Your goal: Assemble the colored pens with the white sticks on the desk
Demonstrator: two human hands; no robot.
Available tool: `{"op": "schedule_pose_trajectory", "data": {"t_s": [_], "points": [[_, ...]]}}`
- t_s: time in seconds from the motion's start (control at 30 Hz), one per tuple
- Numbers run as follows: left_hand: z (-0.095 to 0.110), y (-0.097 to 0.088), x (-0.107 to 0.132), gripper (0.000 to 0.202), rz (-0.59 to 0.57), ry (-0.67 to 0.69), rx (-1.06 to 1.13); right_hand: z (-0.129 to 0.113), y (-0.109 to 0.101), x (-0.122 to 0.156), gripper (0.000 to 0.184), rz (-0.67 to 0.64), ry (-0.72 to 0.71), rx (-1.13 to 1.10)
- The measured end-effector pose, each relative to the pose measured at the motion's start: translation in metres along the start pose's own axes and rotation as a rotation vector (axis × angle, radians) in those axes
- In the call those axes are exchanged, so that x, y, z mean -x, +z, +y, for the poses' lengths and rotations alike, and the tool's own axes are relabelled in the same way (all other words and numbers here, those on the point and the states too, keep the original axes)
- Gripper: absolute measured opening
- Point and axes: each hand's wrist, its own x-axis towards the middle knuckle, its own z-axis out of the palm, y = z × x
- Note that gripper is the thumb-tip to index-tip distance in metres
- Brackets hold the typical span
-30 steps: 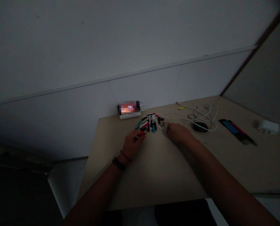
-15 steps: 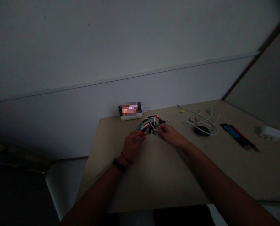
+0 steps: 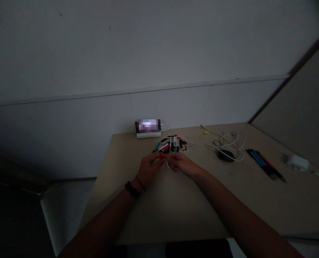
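My left hand [image 3: 150, 168] and my right hand [image 3: 182, 164] meet over the table, just in front of a heap of small screwdrivers and thin tools [image 3: 172, 144]. The heap has red, blue, black and white pieces. My left fingers pinch a small red-handled tool [image 3: 161, 156], mostly hidden by the fingers. A thin white rod [image 3: 167, 164] pokes out between my hands. My right fingertips touch my left fingers, and whatever they hold is hidden.
A phone [image 3: 148, 125] with a blurred screen stands on a white power bank [image 3: 148, 134] by the wall. To the right lie a black computer mouse [image 3: 226, 155], a tangled white cable [image 3: 230, 141], a row of dark tools [image 3: 264, 163] and a white charger [image 3: 297, 163].
My right hand has moved left from the heap and now meets my left hand. Both hands have drawn slightly back toward me, and the view has tilted a little.
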Motion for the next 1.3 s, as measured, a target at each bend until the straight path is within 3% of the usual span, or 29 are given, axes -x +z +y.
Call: {"op": "schedule_pose_trajectory", "data": {"t_s": [0.57, 0.87, 1.0, 1.2, 1.3], "points": [[0.0026, 0.0030, 0.0004, 0.028, 0.044, -0.090, 0.100, -0.0007, 0.0004, 0.0037, 0.041, -0.119, 0.018, 0.029], [-0.0021, 0.0031, 0.0015, 0.030, 0.040, -0.078, 0.075, -0.0012, -0.0004, 0.0055, 0.039, -0.114, 0.021, 0.071], [0.0006, 0.0020, 0.0003, 0.028, 0.063, -0.054, 0.040, -0.0010, 0.0010, 0.0039, 0.040, -0.075, 0.009, 0.050], [-0.0014, 0.0015, -0.0013, 0.026, 0.123, -0.079, 0.018, -0.0001, -0.0018, 0.0006, 0.043, 0.090, 0.031, -0.004], [-0.0021, 0.0035, -0.0011, 0.026, 0.114, -0.102, 0.037, 0.0011, -0.0030, 0.0001, 0.042, 0.099, 0.030, -0.001]]}}
